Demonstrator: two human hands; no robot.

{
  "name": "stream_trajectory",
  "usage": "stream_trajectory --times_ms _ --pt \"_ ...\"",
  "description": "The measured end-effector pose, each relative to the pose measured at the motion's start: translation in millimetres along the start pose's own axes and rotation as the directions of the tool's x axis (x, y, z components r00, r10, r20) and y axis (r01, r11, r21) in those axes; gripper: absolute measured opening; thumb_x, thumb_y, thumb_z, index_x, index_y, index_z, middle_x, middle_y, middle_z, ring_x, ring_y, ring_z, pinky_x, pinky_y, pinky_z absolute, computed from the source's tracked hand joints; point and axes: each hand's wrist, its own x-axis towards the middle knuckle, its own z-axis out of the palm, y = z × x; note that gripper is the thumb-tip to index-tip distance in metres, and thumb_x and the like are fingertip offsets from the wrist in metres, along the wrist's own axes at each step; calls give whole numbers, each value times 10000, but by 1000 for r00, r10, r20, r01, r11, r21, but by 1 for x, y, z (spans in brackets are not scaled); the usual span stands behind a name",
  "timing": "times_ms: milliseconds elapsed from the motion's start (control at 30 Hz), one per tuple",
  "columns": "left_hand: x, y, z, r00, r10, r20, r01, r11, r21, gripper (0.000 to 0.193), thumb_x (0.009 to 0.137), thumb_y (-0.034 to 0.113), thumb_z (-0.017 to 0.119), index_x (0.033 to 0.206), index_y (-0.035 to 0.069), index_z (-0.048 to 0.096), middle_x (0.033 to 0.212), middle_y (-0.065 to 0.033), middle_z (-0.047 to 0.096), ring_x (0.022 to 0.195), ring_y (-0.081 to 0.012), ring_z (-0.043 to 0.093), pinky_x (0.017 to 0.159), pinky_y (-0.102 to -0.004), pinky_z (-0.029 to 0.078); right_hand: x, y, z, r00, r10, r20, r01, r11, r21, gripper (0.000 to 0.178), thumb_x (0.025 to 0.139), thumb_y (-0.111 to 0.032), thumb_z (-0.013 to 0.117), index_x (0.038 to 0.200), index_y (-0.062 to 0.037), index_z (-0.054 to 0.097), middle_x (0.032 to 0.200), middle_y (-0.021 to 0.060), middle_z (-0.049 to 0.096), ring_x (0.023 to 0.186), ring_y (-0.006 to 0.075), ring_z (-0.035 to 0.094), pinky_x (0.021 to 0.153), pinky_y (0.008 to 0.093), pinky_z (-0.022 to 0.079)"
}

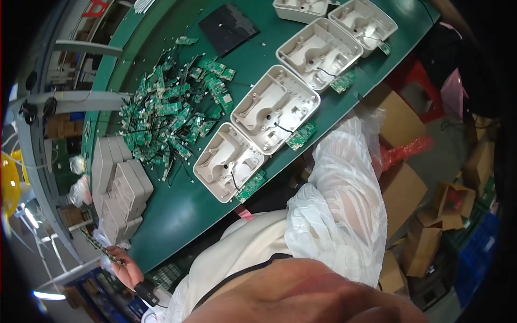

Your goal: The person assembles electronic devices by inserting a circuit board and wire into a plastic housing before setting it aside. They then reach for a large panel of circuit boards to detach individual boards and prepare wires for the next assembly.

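At the lower left, past the table's edge, my left hand [125,270] pinches a narrow green circuit board [98,247], seen nearly edge-on. A dark band wraps that wrist. My right arm, in a loose white sleeve [344,188], lies along the table's near edge; its hand does not show. A row of cream plastic housings [253,116] lies with the hollow sides up on the green table [177,215]. Green boards [251,187] hang on dark wires from several of them toward the near edge. Closest to my left hand on the table are stacked grey-beige housings [126,188].
A loose heap of green circuit boards [167,107] with wires covers the table's middle. Behind it lies a flat black panel [229,28]. Cardboard boxes [401,202], red plastic wrap [401,155] and a blue crate [479,258] stand to the right. A grey metal frame [81,98] rises at left.
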Motion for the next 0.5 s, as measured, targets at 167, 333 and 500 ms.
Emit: stream_trajectory --times_ms 167,333,500 --pt "5 -2 -7 996 -3 92 1 1000 18 381 994 -41 538 1372 3 507 1282 -103 572 1091 -229 601 885 -332 520 5 -6 -28 983 43 177 -113 905 409 284 984 -388 587 1104 -139 653 821 40 538 611 199 445 536 340 358" --pt "45 -15 -7 988 -80 133 95 990 -105 353 1014 -38 529 1363 8 512 1263 -91 572 1068 -218 598 877 -322 512 -11 -24 -125 906 -34 421 -286 683 672 262 1002 -376 568 1077 -138 645 760 15 513 536 169 409 478 322 330" --pt "61 -23 -12 959 -164 231 143 984 107 313 1065 28 496 1376 -1 514 1281 -96 602 1121 -221 607 945 -329 504 -112 -35 -271 898 -429 97 168 539 825 199 1019 -327 614 1136 -166 612 757 -28 488 559 104 408 460 279 338"
